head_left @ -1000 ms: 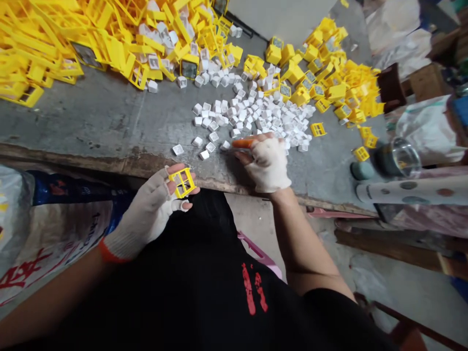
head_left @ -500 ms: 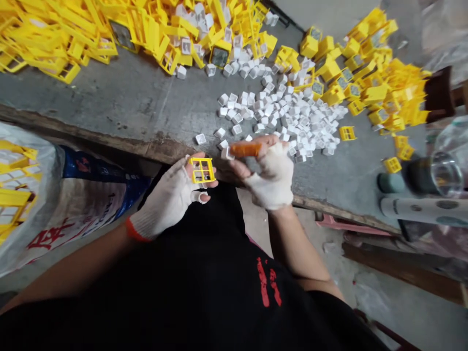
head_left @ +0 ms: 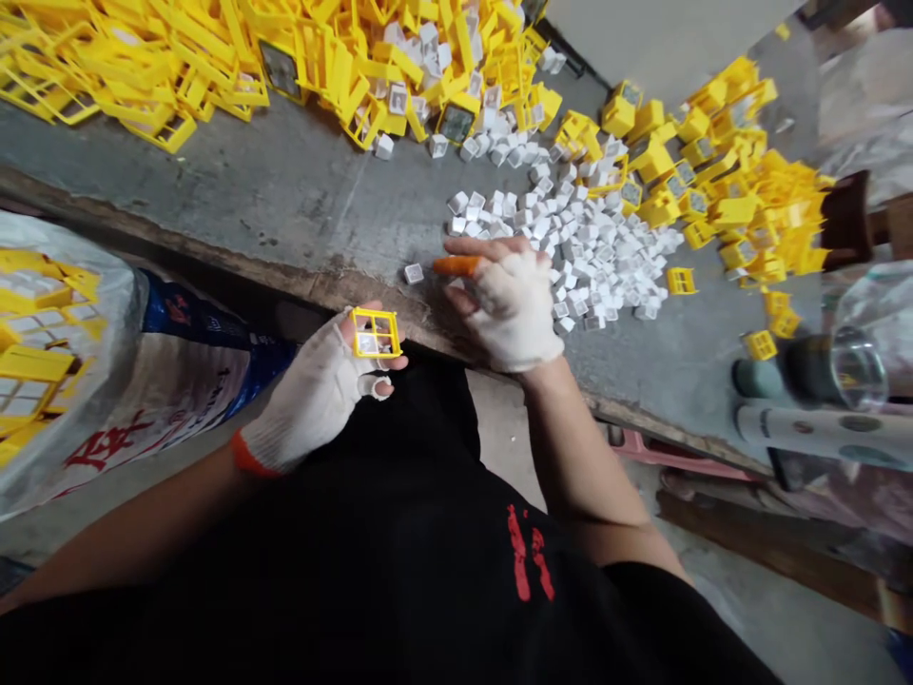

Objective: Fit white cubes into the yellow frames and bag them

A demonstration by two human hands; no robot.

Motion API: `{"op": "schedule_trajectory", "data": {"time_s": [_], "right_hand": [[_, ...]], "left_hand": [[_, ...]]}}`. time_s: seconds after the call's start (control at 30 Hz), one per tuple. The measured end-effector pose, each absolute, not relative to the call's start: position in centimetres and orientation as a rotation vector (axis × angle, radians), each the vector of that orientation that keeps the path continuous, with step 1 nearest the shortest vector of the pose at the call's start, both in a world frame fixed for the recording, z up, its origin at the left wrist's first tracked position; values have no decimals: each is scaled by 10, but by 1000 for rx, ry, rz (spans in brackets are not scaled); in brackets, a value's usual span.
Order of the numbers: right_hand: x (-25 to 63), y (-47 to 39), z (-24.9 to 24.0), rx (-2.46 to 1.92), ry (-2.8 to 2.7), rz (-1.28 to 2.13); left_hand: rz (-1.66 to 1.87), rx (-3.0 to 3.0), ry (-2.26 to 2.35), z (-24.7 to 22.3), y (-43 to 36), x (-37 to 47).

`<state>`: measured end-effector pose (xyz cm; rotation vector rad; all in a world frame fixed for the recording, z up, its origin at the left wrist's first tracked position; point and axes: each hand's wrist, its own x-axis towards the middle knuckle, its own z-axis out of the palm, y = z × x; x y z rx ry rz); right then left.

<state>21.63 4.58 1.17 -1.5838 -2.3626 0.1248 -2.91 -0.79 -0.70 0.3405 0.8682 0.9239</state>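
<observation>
My left hand (head_left: 314, 390), in a white fingerless glove with an orange cuff, is closed on a small yellow four-pane frame (head_left: 376, 333). Something white shows in the frame's lower-left opening; the other openings look see-through. To the right, my right hand (head_left: 514, 304) reaches over the near edge of the table, fingers stretched out and apart. An orange cover (head_left: 457, 265) sits on one of its fingers. Under and beyond this hand lie many small white cubes (head_left: 599, 247). One loose white cube (head_left: 414, 274) lies just left of the orange-covered fingertip.
Large yellow frames (head_left: 128, 67) are heaped at the back left. More yellow pieces (head_left: 777, 209) pile up at the right, near a clear cup (head_left: 863, 352). A sack (head_left: 171, 381) with yellow and white pieces stands left of the grey table (head_left: 300, 200).
A white cube was at my right fingertips and is no longer seen there; white now shows in the frame's lower-left opening. My right hand has moved up over the cubes. The view has shifted slightly.
</observation>
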Motion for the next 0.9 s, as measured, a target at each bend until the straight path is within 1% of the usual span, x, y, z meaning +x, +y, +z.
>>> {"op": "schedule_trajectory", "data": {"time_s": [0.1,0.2,0.4,0.57,0.67,0.73,0.9], "right_hand": [[207,77,5,-1625,-2494,148],[199,81,4,-1583,-2509,235],[189,29,23,-1269,-2401,325],[175,-5,10,-1203,-2340,288],[189,-9,4,-1162,-2315,343],[210,-2,7,-1259,-2232,342],[259,44,12,-1950,-1930,82]], "left_hand": [[956,343,891,-7,-7,-35],[984,348,882,-6,-7,-38],[932,396,796,-9,-9,-32],[833,419,698,-16,-13,-27],[799,375,688,-16,-15,-26],[783,360,721,-14,-15,-25],[810,394,856,-6,-9,-22]]}}
